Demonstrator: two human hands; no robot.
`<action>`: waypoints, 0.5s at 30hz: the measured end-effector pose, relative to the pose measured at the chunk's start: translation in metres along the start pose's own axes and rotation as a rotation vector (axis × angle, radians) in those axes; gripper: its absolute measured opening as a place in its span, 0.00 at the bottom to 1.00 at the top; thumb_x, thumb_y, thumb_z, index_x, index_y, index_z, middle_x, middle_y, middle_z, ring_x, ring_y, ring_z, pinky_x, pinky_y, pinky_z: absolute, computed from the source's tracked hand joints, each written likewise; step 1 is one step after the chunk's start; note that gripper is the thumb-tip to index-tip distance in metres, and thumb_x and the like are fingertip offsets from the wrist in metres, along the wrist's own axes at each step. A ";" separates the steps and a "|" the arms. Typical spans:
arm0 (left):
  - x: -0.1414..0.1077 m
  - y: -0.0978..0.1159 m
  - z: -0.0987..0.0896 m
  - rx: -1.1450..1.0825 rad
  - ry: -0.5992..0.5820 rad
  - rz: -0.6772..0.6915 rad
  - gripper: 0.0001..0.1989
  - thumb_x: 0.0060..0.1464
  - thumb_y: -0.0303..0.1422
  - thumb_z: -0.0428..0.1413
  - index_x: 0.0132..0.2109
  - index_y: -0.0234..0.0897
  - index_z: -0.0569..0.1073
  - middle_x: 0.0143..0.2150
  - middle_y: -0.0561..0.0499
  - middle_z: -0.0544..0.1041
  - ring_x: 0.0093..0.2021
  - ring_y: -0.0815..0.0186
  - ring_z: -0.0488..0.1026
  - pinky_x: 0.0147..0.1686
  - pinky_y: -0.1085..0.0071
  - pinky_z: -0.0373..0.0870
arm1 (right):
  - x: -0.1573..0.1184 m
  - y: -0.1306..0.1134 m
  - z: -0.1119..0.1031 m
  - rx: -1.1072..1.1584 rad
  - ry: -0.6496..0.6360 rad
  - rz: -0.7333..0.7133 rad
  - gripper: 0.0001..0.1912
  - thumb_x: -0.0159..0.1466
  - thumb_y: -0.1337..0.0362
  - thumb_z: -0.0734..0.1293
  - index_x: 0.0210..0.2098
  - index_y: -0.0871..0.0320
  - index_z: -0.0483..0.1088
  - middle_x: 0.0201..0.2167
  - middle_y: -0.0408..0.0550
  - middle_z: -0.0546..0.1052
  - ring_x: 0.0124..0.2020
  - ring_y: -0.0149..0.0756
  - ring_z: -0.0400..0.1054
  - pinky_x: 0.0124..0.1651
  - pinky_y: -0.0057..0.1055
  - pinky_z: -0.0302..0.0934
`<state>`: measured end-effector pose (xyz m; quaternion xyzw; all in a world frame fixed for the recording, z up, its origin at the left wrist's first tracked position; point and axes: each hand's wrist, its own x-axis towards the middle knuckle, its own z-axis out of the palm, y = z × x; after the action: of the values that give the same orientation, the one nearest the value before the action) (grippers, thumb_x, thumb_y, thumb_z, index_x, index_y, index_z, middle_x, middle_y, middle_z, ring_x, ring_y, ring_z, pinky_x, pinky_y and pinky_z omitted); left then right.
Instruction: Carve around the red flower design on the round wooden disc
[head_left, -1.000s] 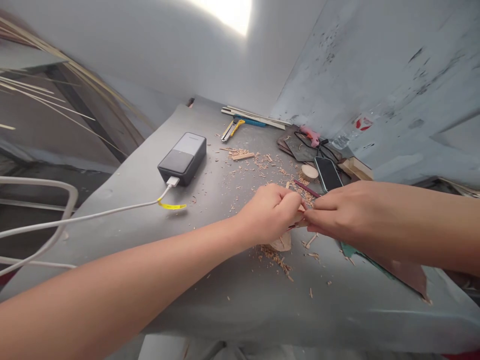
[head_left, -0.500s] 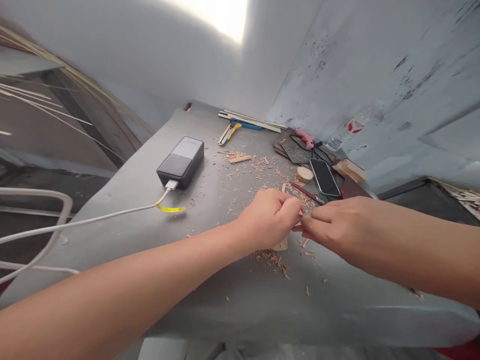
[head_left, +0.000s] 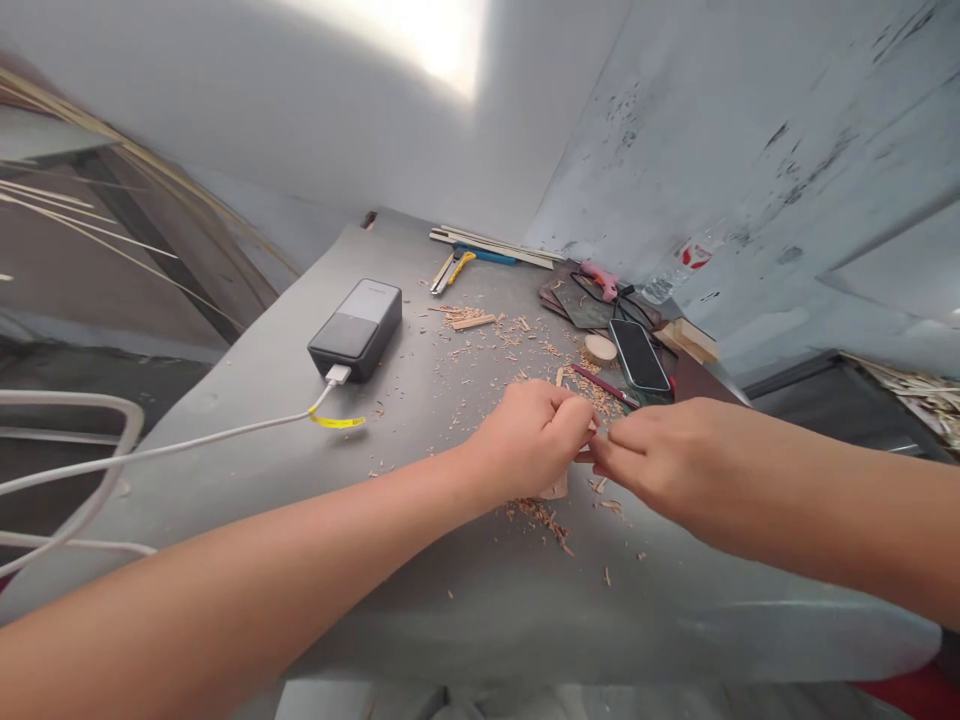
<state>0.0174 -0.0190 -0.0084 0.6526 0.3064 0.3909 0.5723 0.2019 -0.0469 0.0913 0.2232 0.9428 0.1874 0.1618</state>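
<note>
**Tight two-handed pinch, low centre of view**

Wood piece [head_left: 579,456]: small, pale, held between both hands, mostly hidden; a lower edge shows under the left hand [head_left: 525,438]. Left fingers [head_left: 566,408] curl shut around it, arriving from 8 o'clock. Right hand [head_left: 660,462] comes from 3 o'clock, its fingertips [head_left: 604,438] narrowed into a pinch on the same piece. Any blade inside the grip: cannot tell.

Clock read from the hands, 12 away from the wearer. Shavings [head_left: 536,518] lie thick at 6 and scatter over the grey mat [head_left: 247,382]. Red stick [head_left: 604,386] close at 12–1, wood disc [head_left: 600,349] at 12, phone [head_left: 639,356] at 1. Utility knife [head_left: 450,272] far at 11, power bank [head_left: 355,330] at 10, its white cable [head_left: 202,442] trailing toward 9.

Risks: fingertips crowd the piece, so any hidden edge could nick them on a slip. Thin wood could snap under pinch pressure. A dropped piece would be hard to find among the shavings.
</note>
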 end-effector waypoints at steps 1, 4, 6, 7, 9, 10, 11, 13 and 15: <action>0.000 0.000 0.000 -0.001 0.005 -0.002 0.16 0.59 0.33 0.45 0.23 0.41 0.58 0.22 0.56 0.58 0.26 0.68 0.56 0.27 0.69 0.52 | 0.000 -0.001 -0.002 -0.043 -0.015 -0.111 0.12 0.48 0.77 0.68 0.27 0.53 0.73 0.23 0.43 0.67 0.25 0.36 0.54 0.27 0.38 0.44; 0.000 0.001 0.001 -0.003 0.003 -0.001 0.16 0.59 0.33 0.45 0.23 0.40 0.60 0.23 0.56 0.62 0.27 0.68 0.58 0.28 0.69 0.53 | 0.000 -0.007 -0.008 -0.128 -0.022 -0.232 0.10 0.52 0.77 0.67 0.27 0.55 0.74 0.24 0.48 0.68 0.26 0.39 0.53 0.28 0.40 0.39; -0.001 0.001 0.001 0.000 0.001 0.004 0.16 0.59 0.33 0.45 0.23 0.40 0.60 0.23 0.56 0.62 0.28 0.68 0.58 0.29 0.69 0.53 | 0.001 -0.009 -0.007 -0.115 -0.048 -0.200 0.12 0.51 0.79 0.65 0.27 0.55 0.73 0.24 0.48 0.68 0.26 0.39 0.53 0.28 0.40 0.39; -0.001 0.001 0.001 0.002 0.003 0.005 0.16 0.59 0.33 0.45 0.23 0.40 0.60 0.23 0.56 0.61 0.28 0.67 0.57 0.29 0.68 0.53 | 0.001 -0.009 -0.005 -0.078 -0.064 -0.171 0.14 0.49 0.80 0.65 0.28 0.55 0.73 0.23 0.47 0.68 0.25 0.38 0.53 0.27 0.39 0.39; -0.001 0.001 0.002 0.006 0.005 0.003 0.16 0.59 0.33 0.45 0.23 0.40 0.58 0.23 0.56 0.58 0.28 0.67 0.55 0.29 0.68 0.52 | 0.002 -0.007 0.000 0.011 -0.091 -0.114 0.17 0.45 0.81 0.63 0.29 0.55 0.72 0.22 0.43 0.66 0.21 0.35 0.52 0.25 0.38 0.40; -0.002 0.001 0.002 0.006 0.002 0.001 0.16 0.60 0.33 0.45 0.23 0.40 0.58 0.23 0.56 0.57 0.28 0.67 0.54 0.29 0.68 0.52 | 0.002 -0.007 0.001 0.038 -0.095 -0.098 0.19 0.43 0.82 0.63 0.29 0.56 0.72 0.21 0.41 0.66 0.20 0.33 0.50 0.25 0.37 0.41; -0.002 0.000 0.002 0.005 0.000 -0.001 0.16 0.60 0.33 0.44 0.23 0.41 0.57 0.23 0.56 0.57 0.27 0.67 0.53 0.29 0.68 0.52 | 0.003 -0.006 0.002 0.044 -0.090 -0.091 0.19 0.42 0.82 0.62 0.29 0.56 0.72 0.21 0.41 0.66 0.20 0.33 0.50 0.24 0.37 0.41; -0.002 0.000 0.002 0.001 -0.001 -0.004 0.16 0.60 0.34 0.44 0.23 0.40 0.57 0.23 0.56 0.58 0.27 0.67 0.54 0.29 0.68 0.52 | 0.003 -0.008 0.001 0.012 -0.070 -0.109 0.17 0.45 0.81 0.63 0.28 0.56 0.72 0.21 0.43 0.66 0.22 0.35 0.52 0.25 0.38 0.41; -0.002 0.000 0.002 -0.005 0.001 -0.011 0.16 0.60 0.33 0.45 0.23 0.40 0.58 0.23 0.56 0.59 0.27 0.68 0.56 0.29 0.68 0.53 | 0.003 -0.013 -0.003 -0.038 -0.023 -0.140 0.14 0.49 0.80 0.64 0.27 0.56 0.74 0.22 0.46 0.66 0.24 0.38 0.53 0.26 0.39 0.39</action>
<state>0.0183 -0.0219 -0.0084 0.6492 0.3092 0.3892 0.5758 0.1936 -0.0567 0.0878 0.1560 0.9504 0.1911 0.1896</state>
